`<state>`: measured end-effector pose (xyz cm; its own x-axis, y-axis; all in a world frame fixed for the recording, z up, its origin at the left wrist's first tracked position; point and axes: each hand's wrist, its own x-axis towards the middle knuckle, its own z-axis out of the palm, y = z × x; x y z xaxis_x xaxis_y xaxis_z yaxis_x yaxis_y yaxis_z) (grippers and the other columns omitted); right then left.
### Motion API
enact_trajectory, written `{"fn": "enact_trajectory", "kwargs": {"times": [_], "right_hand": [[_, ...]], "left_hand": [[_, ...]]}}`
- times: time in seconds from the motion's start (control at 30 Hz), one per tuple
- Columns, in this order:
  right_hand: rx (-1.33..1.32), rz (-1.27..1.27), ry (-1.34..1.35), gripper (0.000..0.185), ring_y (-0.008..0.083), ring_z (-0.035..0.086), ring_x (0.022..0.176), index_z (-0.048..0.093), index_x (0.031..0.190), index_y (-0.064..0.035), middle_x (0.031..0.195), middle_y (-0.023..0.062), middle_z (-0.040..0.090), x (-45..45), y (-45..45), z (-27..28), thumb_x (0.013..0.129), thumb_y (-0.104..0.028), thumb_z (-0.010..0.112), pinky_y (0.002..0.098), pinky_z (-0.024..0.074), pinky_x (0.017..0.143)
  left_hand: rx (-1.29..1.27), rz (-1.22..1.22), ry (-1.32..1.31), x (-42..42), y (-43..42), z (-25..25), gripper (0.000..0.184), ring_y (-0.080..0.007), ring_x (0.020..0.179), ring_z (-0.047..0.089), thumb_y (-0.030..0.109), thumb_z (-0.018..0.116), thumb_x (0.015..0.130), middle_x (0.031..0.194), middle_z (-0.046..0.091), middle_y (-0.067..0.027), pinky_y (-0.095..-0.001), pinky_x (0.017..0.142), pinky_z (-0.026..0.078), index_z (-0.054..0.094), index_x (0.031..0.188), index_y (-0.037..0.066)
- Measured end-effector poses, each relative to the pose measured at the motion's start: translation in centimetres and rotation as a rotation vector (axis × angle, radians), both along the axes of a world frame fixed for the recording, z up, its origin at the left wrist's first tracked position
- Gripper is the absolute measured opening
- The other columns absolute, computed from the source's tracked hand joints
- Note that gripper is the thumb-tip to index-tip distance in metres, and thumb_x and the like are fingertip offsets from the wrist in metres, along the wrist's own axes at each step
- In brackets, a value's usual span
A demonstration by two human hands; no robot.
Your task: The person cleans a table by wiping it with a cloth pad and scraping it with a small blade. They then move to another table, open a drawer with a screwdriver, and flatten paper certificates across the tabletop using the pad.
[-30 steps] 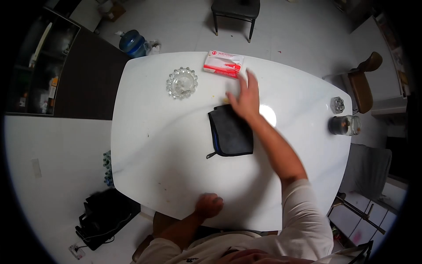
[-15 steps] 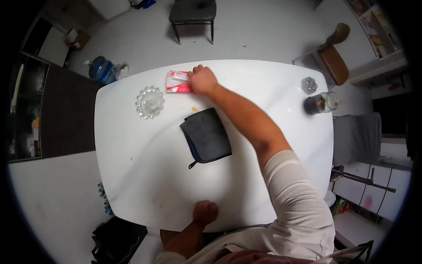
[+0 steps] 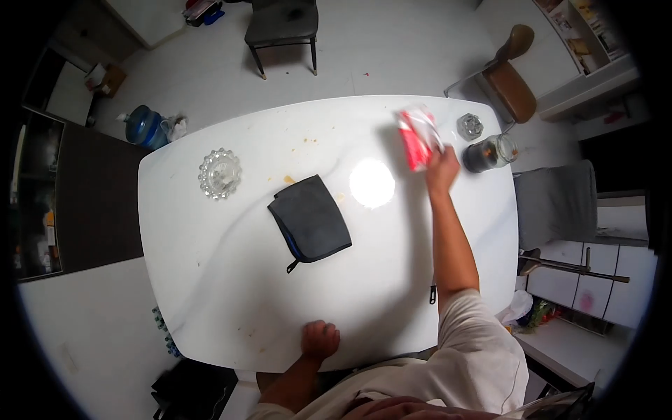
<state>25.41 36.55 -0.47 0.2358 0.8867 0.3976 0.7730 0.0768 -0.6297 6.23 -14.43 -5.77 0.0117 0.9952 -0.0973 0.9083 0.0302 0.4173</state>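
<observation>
My right hand (image 3: 442, 170) grips a red and white packet (image 3: 418, 138) by its near end, at the far right of the white table (image 3: 210, 280). The packet is smeared by motion, and I cannot tell whether it touches the tabletop. Closed into a fist, my left hand (image 3: 320, 339) rests at the near edge with nothing visible in it. Between the hands, left of centre, lies a folded dark grey cloth (image 3: 311, 220) with black edging and a small loop. Yellowish stains (image 3: 289, 180) and crumbs show beyond it. A small black tab (image 3: 432, 295) lies beside my right forearm.
A scalloped glass dish (image 3: 220, 173) stands at the left. Right of the packet are a small glass ashtray (image 3: 470, 127) and a glass jar (image 3: 490, 153) with dark contents. Chairs (image 3: 283, 26) and a blue water bottle (image 3: 145, 127) stand around the table.
My right hand has carried the packet from the far left-centre over to the right, uncovering crumbs on the tabletop. My left hand stays at the near edge. The view has shifted slightly.
</observation>
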Motion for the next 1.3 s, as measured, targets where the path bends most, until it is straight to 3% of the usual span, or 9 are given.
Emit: {"fn": "enact_trajectory", "kwargs": {"times": [0.1,0.17,0.33,0.47,0.53,0.73,0.87,0.97,1.3], "right_hand": [[-0.053,-0.172,-0.157,0.023,0.0473,0.06,0.07,0.059,0.082,0.0019,0.073,0.0266,0.061,7.8,-4.5,-2.8,0.091,-0.019,0.061,0.0507,0.0461,0.064],[-0.254,-0.284,-0.168,0.021,0.0454,0.062,0.084,0.063,0.095,0.0032,0.087,0.0275,0.066,10.6,-7.5,-3.0,0.089,-0.017,0.062,0.0484,0.0487,0.075],[0.128,-0.142,-0.454,0.055,0.0447,0.049,0.124,0.053,0.133,0.0021,0.134,0.0266,0.053,7.7,-12.4,-0.3,0.079,-0.006,0.061,0.0525,0.0333,0.108],[0.083,0.555,-0.22,0.054,0.0428,0.046,0.128,0.056,0.13,0.0012,0.138,0.0275,0.049,-3.1,-14.4,0.9,0.076,-0.003,0.06,0.051,0.0388,0.104],[0.079,0.608,-0.142,0.051,0.0427,0.045,0.13,0.056,0.129,0.0023,0.14,0.0282,0.046,-6.6,-11.8,1.2,0.079,-0.005,0.061,0.0494,0.0401,0.104],[-0.076,0.189,-0.393,0.047,0.0438,0.039,0.136,0.053,0.132,0.0066,0.146,0.0288,0.042,-3.9,3.8,-1.6,0.089,-0.012,0.056,0.0501,0.0328,0.113],[-0.205,0.027,-0.911,0.044,0.0415,0.033,0.142,0.058,0.131,0.0005,0.149,0.0247,0.042,4.0,14.3,-4.1,0.095,-0.02,0.043,0.0493,0.0228,0.118],[-0.694,0.128,-1.174,0.042,0.0401,0.031,0.144,0.064,0.127,-0.0034,0.151,0.0228,0.041,4.8,14.0,1.1,0.096,-0.023,0.043,0.0505,0.0157,0.119],[-0.87,0.038,-1.174,0.037,0.0403,0.032,0.144,0.068,0.123,-0.0077,0.144,0.02,0.051,4.7,12.9,2.8,0.092,-0.021,0.052,0.0515,0.0142,0.119]], "left_hand": [[-0.023,-0.002,0.002,0.0,0.2,0.1,0.023,-0.0315,0.089,0.053,0.03,0.068,0.081,0.098,0.052,-0.0107,-0.0495,0.076,0.043,0.059,0.094,0.014],[-0.037,-0.008,0.005,0.0,0.2,0.1,0.023,-0.0316,0.089,0.053,0.03,0.069,0.08,0.099,0.052,-0.0105,-0.0499,0.076,0.043,0.06,0.094,0.014],[0.091,0.021,0.004,-0.1,0.3,0.4,0.023,-0.0317,0.09,0.054,0.029,0.069,0.079,0.099,0.053,-0.01,-0.0503,0.077,0.044,0.06,0.094,0.015],[-0.015,-0.007,0.012,-0.1,0.3,0.1,0.024,-0.0317,0.09,0.054,0.029,0.069,0.079,0.099,0.053,-0.0099,-0.0499,0.077,0.044,0.059,0.096,0.015],[-0.051,-0.03,0.025,0.0,-0.5,-0.8,0.025,-0.0317,0.09,0.053,0.029,0.069,0.079,0.098,0.053,-0.0102,-0.0496,0.078,0.044,0.059,0.096,0.015],[0.106,0.008,0.042,0.1,0.4,-0.1,0.022,-0.03,0.088,0.054,0.028,0.068,0.08,0.095,0.052,-0.0094,-0.0477,0.077,0.044,0.058,0.093,0.014],[0.24,0.005,0.046,0.3,0.5,-0.3,0.02,-0.0288,0.085,0.054,0.027,0.067,0.082,0.095,0.051,-0.0083,-0.0463,0.075,0.044,0.056,0.093,0.015],[0.256,0.003,0.061,0.1,1.1,0.6,0.02,-0.0288,0.084,0.054,0.027,0.066,0.083,0.095,0.05,-0.0084,-0.0458,0.074,0.044,0.055,0.095,0.015],[0.224,0.008,0.066,0.1,1.3,1.4,0.02,-0.0289,0.083,0.053,0.027,0.065,0.085,0.095,0.05,-0.0091,-0.0456,0.072,0.044,0.055,0.097,0.015]]}}
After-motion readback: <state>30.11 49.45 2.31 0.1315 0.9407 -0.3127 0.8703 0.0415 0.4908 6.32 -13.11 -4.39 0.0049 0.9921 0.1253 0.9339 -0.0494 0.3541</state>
